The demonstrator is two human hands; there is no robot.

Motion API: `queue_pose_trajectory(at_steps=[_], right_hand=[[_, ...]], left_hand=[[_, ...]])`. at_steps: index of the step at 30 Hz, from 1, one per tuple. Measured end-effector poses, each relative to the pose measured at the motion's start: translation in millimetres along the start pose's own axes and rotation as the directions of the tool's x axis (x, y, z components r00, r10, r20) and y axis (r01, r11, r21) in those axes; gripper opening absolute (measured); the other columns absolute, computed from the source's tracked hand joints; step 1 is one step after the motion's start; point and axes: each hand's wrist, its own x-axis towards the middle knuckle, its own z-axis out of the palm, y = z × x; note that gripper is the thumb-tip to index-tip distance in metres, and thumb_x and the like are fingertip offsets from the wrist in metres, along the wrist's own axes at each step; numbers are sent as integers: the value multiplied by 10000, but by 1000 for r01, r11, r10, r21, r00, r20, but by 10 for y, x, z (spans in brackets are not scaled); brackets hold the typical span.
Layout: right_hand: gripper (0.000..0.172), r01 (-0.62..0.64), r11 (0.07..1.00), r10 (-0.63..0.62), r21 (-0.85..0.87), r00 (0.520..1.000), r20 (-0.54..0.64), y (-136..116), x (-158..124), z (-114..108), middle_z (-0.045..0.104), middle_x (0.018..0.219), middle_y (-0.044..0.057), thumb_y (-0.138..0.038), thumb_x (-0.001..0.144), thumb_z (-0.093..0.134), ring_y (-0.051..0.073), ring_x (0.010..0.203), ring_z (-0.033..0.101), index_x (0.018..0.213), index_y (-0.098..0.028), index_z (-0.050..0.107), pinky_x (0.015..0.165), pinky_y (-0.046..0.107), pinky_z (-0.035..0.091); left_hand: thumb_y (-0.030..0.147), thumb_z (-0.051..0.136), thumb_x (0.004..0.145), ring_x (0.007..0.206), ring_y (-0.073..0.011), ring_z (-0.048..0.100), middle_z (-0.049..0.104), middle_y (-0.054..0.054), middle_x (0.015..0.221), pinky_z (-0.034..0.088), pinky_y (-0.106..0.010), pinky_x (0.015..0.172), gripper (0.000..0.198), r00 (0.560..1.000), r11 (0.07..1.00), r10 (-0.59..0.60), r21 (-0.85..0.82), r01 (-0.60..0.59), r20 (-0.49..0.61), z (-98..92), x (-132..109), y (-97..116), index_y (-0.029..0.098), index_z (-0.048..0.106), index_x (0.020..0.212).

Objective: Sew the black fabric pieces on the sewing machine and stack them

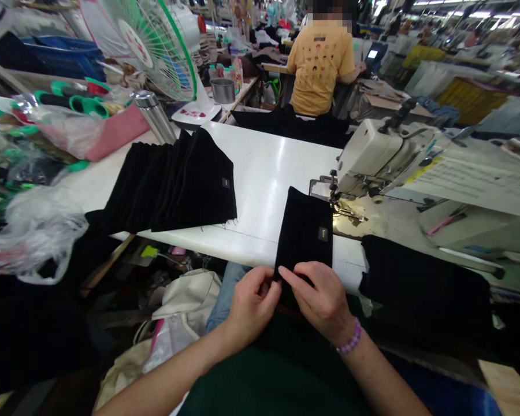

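A black fabric piece with a small dark label lies over the front edge of the white table, its right side close to the sewing machine's needle area. My left hand pinches its near left corner between thumb and fingers. Just right of that, my right hand has its index finger stretched onto the same corner, the other fingers curled over the cloth's near edge. To the left, several similar black pieces lie overlapped in a row, the front one showing a label. More black cloth lies to the right.
A sewing machine stands at the right. Behind the row of cloth are a steel flask and a fan. Plastic bags and thread cones crowd the left. A person in a yellow shirt sits ahead.
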Motion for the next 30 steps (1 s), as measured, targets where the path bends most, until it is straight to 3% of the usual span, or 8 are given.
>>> queue_pose_trajectory(at_steps=[7,14,19,22,24,27,28,30], right_hand=[[318,41,999,-41,-2,998,43,56,-30,19,644,910,101,-204,986,491,216,855,598,1251,-166,664,755,383,533],[258,40,997,-38,-61,999,28,14,-8,19,654,897,78,-123,979,489,195,874,595,1154,-149,677,849,374,515],[337,-280,933,254,-228,957,-137,-25,-145,-18,653,1033,110,-58,919,478,234,987,603,1195,-164,638,902,419,496],[374,-559,798,504,-226,824,-258,1,-291,-93,646,1082,126,-72,846,514,251,977,619,1187,-174,629,855,411,517],[328,-731,678,694,-79,672,-259,13,-374,-138,665,934,90,-156,807,563,226,809,632,1126,-174,635,745,375,534],[149,-879,302,934,369,350,68,-1,-430,-153,574,590,-13,-323,815,568,148,508,530,863,-193,624,516,280,474],[189,-866,152,937,476,279,208,-11,-432,-143,553,540,-26,-379,831,542,129,450,497,787,-202,590,458,257,443],[290,-810,-42,897,584,227,379,-31,-423,-115,601,556,-10,-473,841,496,109,400,488,726,-209,527,392,232,419]], left_hand=[[312,571,823,571,-135,513,614,-5,652,397,-254,562,159,980,948,-186,-249,196,65,-54,25,126,189,669,799],[528,696,772,427,-45,256,566,7,547,156,-209,422,405,827,612,-441,-558,561,349,-87,116,131,154,647,625],[563,786,662,412,-32,227,551,18,493,109,-192,422,434,768,593,-515,-489,639,380,-130,138,90,152,654,618],[559,798,651,431,-40,280,608,1,538,172,-182,432,425,810,673,-517,-453,585,278,-135,126,47,157,662,634],[564,803,646,446,-51,317,609,4,538,225,-183,443,426,844,731,-497,-426,533,204,-113,111,19,160,668,641],[582,799,646,462,-68,359,603,3,525,264,-190,452,445,865,778,-473,-381,500,169,-58,85,-25,160,658,629],[588,794,650,465,-73,368,602,3,521,269,-192,453,452,868,787,-467,-368,496,170,-40,77,-40,160,653,623],[598,787,653,470,-79,379,600,2,516,276,-195,454,462,872,801,-461,-346,488,163,-11,68,-69,160,645,618]])
